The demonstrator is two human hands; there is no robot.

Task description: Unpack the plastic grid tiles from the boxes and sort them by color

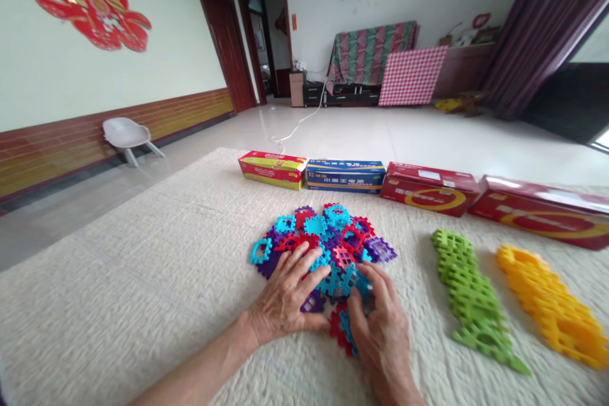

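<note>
A heap of notched plastic building tiles (315, 226) in light blue, red and purple lies on the cream textured mat (181, 285). My left hand (290, 295) rests on the near left side of the heap, its fingers spread over the tiles and its thumb pointing right. At the near right side, the thumb and fingers of my right hand (383, 323) close around a light blue tile (360, 283), partly covered by the fingers. Beside the right thumb, a red tile (339, 327) and a blue one show at the heap's near edge.
Right of the heap lie a row of green tiles (469, 292) and a row of yellow tiles (552, 301). Behind stand a red and yellow-green box (272, 170), a blue box (346, 176) and two dark red boxes (428, 189). A small grey chair (126, 134) stands by the left wall.
</note>
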